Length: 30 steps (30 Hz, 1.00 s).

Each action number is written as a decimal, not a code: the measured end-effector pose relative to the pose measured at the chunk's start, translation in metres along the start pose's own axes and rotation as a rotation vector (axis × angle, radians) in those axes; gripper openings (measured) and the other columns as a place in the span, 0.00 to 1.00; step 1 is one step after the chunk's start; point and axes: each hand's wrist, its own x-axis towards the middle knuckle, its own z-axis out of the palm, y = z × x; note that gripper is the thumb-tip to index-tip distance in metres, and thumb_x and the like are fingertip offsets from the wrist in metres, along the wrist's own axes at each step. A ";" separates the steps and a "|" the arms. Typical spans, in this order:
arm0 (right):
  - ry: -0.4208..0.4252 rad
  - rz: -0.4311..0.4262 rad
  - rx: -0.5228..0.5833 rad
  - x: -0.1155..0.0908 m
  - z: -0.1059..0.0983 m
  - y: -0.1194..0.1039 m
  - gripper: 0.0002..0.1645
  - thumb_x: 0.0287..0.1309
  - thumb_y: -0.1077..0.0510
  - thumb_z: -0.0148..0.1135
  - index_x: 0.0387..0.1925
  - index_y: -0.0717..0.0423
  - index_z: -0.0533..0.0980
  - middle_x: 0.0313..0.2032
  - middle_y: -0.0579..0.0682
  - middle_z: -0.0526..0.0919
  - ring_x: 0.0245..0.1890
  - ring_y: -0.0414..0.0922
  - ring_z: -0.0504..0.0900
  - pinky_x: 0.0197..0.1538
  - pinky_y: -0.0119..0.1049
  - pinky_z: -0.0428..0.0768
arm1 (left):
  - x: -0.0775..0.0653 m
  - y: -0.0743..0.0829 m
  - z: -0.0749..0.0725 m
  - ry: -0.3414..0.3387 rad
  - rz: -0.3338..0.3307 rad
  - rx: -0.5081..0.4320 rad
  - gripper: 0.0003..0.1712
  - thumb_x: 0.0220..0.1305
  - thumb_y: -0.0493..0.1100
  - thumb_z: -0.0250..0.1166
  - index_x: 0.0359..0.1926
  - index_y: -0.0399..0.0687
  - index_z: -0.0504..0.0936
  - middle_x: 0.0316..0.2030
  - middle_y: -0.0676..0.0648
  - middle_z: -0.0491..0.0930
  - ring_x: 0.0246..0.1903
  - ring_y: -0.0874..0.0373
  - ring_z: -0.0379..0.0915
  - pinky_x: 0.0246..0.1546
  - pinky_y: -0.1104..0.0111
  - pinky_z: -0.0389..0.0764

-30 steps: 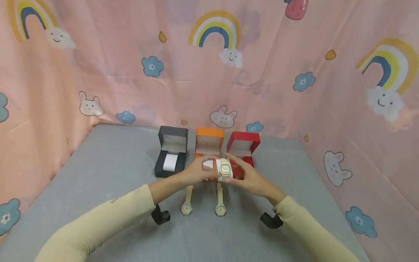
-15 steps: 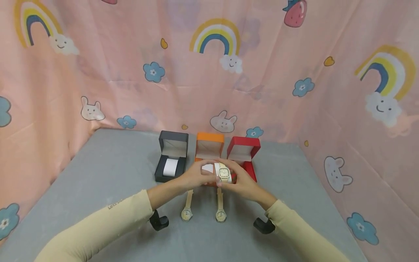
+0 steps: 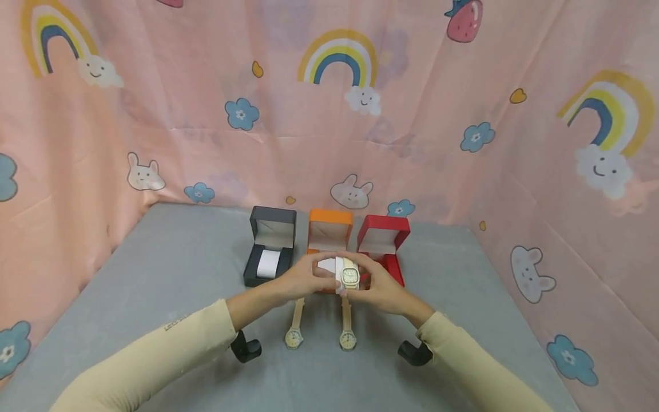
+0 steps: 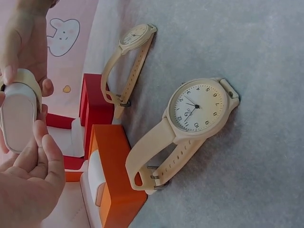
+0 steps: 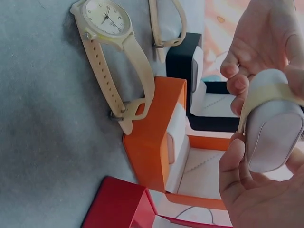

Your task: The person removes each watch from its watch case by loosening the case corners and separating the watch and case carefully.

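Note:
Up in front of the boxes, a cream watch (image 3: pixel 350 276) with a squarish face wraps round a white watch cushion (image 4: pixel 19 126). My left hand (image 3: pixel 305 276) holds the cushion from the left, thumb and fingers at its side. From the right, my right hand (image 3: pixel 382 286) grips the watch and cushion together, its fingers bent about them. Part of the strap is covered by fingers. Below the hands, two round-faced beige watches, the left watch (image 3: pixel 294 337) and the right watch (image 3: pixel 347 340), lie on the grey table with straps pointing away.
Behind stand three boxes with raised lids: a black box (image 3: pixel 273 226), an orange box (image 3: pixel 329 220) and a red box (image 3: pixel 386 226). A white cushion (image 3: pixel 268 263) sits in the black box. Another cushion (image 5: pixel 178 128) shows in the orange box. A patterned pink curtain (image 3: pixel 432 143) hangs behind.
The held watch and cushion have shifted slightly left, and my right hand has moved in closer to the left one. The head view has tilted up a little.

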 end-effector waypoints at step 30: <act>-0.105 -0.011 0.149 0.004 -0.003 -0.005 0.46 0.54 0.64 0.70 0.73 0.46 0.62 0.60 0.54 0.71 0.52 0.52 0.77 0.45 0.37 0.87 | -0.002 0.000 -0.011 -0.028 0.009 0.029 0.44 0.63 0.37 0.67 0.77 0.48 0.61 0.54 0.39 0.85 0.47 0.57 0.84 0.48 0.67 0.84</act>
